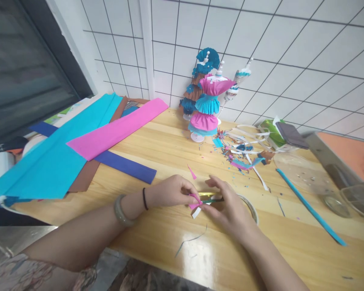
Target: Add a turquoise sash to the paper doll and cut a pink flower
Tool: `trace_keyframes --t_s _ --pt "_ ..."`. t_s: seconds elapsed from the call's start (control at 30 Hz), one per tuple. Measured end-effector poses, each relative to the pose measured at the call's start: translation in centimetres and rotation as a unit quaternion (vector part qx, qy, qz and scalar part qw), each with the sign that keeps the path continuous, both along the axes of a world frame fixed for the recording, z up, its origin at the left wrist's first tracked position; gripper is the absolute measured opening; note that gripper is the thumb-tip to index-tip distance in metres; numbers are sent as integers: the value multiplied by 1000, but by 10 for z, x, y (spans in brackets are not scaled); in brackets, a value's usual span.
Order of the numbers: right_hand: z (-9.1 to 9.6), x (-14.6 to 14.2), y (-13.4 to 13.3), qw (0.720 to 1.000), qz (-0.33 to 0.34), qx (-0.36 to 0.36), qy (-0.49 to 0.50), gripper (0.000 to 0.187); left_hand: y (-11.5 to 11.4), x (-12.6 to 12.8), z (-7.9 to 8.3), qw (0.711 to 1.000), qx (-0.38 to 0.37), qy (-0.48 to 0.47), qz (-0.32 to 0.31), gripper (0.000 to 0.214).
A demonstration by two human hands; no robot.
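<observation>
The person is leaning over the near edge of a wooden table [176,238], and both hands meet at its middle. The left hand [170,192], with a black band and a pale bangle on its wrist, has thumb and fingertips pinched shut on a small pink paper piece [195,199]. A short white strip [196,212] pokes out just below that piece. The right hand [230,206] lies palm down and loosely curled, its fingertips up against the same pink piece and against a shiny gold-green strip [210,196] that runs under them. From here I cannot tell whether it grips anything or only steadies it. Part of a white ring, perhaps a tape roll [253,208], shows from under that hand.

To the left lie long crepe sheets, overlapping: a cyan sheet [48,161], a pink sheet [115,129] across it, a dark blue sheet [127,166] and a brown one [85,178] beneath. At the back, against the tiled wall [276,40], stand little paper dress figures [208,103] in pink, blue and brown. Just right of them is a litter of paper scraps [242,151]. A long blue strip [309,210] lies slantwise well to the right, near clear plastic containers [354,198], and a phone [291,135] rests on a green box [274,133].
</observation>
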State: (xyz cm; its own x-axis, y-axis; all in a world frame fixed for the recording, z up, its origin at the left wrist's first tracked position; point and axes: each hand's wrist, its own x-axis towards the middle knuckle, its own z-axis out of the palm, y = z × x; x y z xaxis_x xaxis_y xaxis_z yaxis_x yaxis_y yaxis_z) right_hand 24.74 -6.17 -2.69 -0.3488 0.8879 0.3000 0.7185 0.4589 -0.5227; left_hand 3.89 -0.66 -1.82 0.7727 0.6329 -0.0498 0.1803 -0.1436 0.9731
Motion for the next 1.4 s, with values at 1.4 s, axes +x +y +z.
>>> trace_keyframes --t_s 1.4 --pt "-1 27 20 802 -149 -179 551 38 25 -5 -1 890 -236 -240 307 19"
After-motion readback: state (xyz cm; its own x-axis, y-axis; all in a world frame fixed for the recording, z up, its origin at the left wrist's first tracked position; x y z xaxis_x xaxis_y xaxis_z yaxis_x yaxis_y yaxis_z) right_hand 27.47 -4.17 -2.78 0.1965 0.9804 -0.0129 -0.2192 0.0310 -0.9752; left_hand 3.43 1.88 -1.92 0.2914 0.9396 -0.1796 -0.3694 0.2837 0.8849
